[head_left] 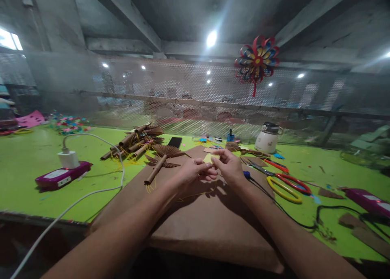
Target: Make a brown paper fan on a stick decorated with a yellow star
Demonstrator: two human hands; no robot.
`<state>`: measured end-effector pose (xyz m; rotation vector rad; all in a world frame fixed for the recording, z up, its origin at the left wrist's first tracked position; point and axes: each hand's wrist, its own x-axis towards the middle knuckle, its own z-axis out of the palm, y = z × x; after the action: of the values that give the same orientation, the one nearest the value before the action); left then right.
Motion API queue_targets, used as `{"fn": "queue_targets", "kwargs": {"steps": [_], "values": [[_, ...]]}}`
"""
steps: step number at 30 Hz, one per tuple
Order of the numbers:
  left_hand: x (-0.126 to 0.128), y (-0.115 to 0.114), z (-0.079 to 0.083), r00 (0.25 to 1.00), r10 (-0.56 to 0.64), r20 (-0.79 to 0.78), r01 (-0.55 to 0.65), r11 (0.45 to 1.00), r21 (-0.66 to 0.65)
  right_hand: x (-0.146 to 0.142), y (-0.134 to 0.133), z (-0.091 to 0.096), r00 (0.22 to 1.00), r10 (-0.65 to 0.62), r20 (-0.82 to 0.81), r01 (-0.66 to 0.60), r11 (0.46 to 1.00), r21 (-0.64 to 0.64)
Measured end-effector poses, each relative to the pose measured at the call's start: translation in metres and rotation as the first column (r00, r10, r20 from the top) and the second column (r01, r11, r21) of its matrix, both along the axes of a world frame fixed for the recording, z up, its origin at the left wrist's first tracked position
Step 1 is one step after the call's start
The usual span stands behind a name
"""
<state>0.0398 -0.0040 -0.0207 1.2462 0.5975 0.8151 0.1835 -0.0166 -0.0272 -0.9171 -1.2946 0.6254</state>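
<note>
In the middle of the view, my left hand (196,170) and my right hand (228,166) meet above brown paper (183,222) spread over the table. Both hands pinch a small pale yellow piece of paper (208,158) between thumb and fingers. A thin yellow thread (195,194) trails below them; whether it joins the piece is unclear. Just left of my hands lies a pleated brown paper fan (168,151) with a rolled brown paper tube (155,170). A blue-handled tool with a black cord (247,175) lies partly hidden beside my right wrist.
More brown tubes and fans (138,138) are heaped at left, near a black phone (174,142). Scissors (284,191) with red and yellow handles lie at right, below a white flask (267,140). Purple power strips (62,175) flank the brown paper; a white cable (121,165) crosses its left side.
</note>
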Motion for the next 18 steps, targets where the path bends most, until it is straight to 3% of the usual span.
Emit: {"fn": "queue_targets", "kwargs": {"steps": [11, 18], "values": [[-0.0029, 0.0016, -0.0018, 0.994, -0.058, 0.092, 0.065, 0.995, -0.075, 0.0009, -0.0008, 0.0024, 0.996, 0.068, -0.058, -0.068, 0.998, -0.012], [-0.0024, 0.0007, 0.0034, 1.0, -0.002, -0.002, 0.002, 1.0, 0.017, 0.0049, -0.0011, 0.002, 0.994, 0.112, -0.01, -0.112, 0.994, 0.002]]}}
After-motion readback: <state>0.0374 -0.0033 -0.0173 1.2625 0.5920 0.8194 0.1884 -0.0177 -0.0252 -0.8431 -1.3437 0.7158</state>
